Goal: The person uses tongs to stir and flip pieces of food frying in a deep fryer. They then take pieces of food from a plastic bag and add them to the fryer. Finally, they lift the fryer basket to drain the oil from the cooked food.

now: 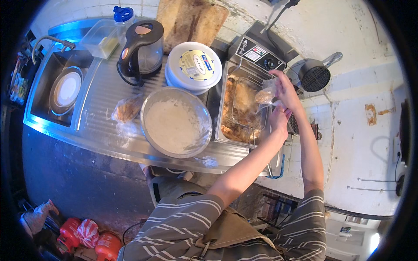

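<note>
My right hand [287, 89] and my left hand [280, 121] both grip a clear plastic bag [266, 94] with tan food pieces inside. They hold it above the right side of an electric deep fryer [220, 130]. My right hand has the upper part, my left the lower edge. Beneath the bag, a wire fry basket [249, 124] sits in the fryer's bubbling oil, with a pale coated piece [245, 94] in it. Browned food [228, 130] lies along the tank's left side. Left of the fryer rests a metal bowl [145, 138] of white powder [173, 125].
The fryer's control box [258, 53] stands behind the tank. A lidded tub [196, 67], electric kettle [143, 49], wooden board [191, 23] and another food bag [127, 109] occupy the counter. Left is a sink [42, 94] with plates [68, 88]. A waffle iron [314, 76] hangs right.
</note>
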### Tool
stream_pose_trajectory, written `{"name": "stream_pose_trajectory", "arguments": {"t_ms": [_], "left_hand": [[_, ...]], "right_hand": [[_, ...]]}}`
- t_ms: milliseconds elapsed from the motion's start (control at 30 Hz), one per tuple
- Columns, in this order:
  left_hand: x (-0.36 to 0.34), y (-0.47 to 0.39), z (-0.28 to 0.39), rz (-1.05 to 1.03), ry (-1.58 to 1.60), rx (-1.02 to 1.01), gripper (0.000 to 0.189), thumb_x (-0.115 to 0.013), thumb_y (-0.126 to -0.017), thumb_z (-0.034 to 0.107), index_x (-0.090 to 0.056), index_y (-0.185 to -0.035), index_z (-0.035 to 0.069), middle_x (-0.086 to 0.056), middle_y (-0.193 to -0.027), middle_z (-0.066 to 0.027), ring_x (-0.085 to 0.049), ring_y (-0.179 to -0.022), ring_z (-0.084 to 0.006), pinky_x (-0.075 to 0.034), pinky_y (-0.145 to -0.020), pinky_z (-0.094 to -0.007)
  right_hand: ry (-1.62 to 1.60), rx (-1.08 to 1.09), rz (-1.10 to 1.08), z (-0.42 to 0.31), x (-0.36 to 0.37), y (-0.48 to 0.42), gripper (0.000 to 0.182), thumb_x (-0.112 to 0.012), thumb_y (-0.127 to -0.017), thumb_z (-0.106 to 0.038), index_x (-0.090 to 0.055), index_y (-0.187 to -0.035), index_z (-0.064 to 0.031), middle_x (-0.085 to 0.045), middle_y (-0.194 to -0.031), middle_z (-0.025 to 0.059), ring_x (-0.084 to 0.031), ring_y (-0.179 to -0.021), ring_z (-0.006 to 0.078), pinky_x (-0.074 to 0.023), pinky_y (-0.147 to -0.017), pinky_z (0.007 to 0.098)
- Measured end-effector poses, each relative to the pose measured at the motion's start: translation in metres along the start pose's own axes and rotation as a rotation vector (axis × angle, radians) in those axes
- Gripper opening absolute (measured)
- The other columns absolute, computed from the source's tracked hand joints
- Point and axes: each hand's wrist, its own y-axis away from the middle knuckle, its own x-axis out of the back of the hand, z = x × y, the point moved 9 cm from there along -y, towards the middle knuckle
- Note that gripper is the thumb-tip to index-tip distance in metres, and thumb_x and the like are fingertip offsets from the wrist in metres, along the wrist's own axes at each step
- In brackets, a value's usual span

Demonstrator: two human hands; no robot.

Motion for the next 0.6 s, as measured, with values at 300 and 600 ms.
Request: {"name": "stream_pose_trajectory", "arguments": {"t_ms": [300,600], "left_hand": [[0.001,0.006,0.008,-0.001,-0.133,-0.056,0.025,-0.058,-0.101,0.023,-0.061,-0.120,0.007,-0.065,-0.107,-0.0002,-0.062,-0.093,-0.0084,-0.051,-0.083,-0.0265],[0.007,0.008,-0.003,0.004,-0.148,0.031,0.026,-0.043,-0.107,0.021,-0.060,-0.119,0.005,-0.065,-0.113,-0.0037,-0.063,-0.095,-0.0125,-0.052,-0.087,-0.0274]], "right_hand": [[0.304,0.049,-0.214,-0.026,-0.020,0.007,0.006,-0.066,-0.087,-0.006,-0.064,-0.090,-0.0014,-0.054,-0.091,0.0109,-0.061,-0.082,0.0276,-0.0510,-0.076,0.0369],[-0.016,-0.123,-0.035,0.007,0.004,0.006,0.005,-0.064,-0.087,-0.001,-0.059,-0.089,-0.0013,-0.061,-0.099,0.0125,-0.062,-0.080,0.0307,-0.0497,-0.073,0.0404]]}}
